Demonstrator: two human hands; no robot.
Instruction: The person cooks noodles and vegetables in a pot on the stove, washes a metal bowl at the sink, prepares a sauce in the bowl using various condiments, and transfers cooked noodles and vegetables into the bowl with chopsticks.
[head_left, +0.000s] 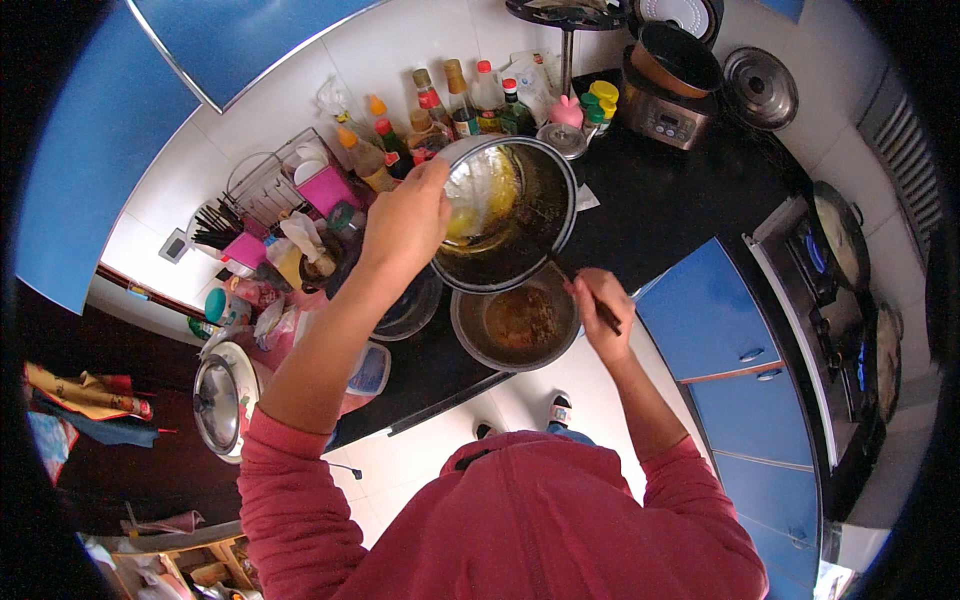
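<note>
My left hand (409, 219) grips the rim of a metal pot (546, 199), which is tilted with its opening towards me. Yellowish liquid or residue shines on the pot's inner wall. My right hand (602, 306) holds a dark stick-like utensil (610, 319), perhaps chopsticks; its far end reaches the pot's lower rim. Directly below the tilted pot, a round metal bowl (466, 330) sits near the counter's front edge. Brown, grainy contents (517, 319) lie in the bottom of this bowl. Whether the pot touches the bowl cannot be told.
Sauce bottles (457, 94) line the back wall. A dark pan (679, 56) rests on a cooker (664, 112) at the back right. Blue flames burn under pans (840, 232) on the gas stove (795, 300) to the right. Another bowl (412, 307) stands left of the lower bowl.
</note>
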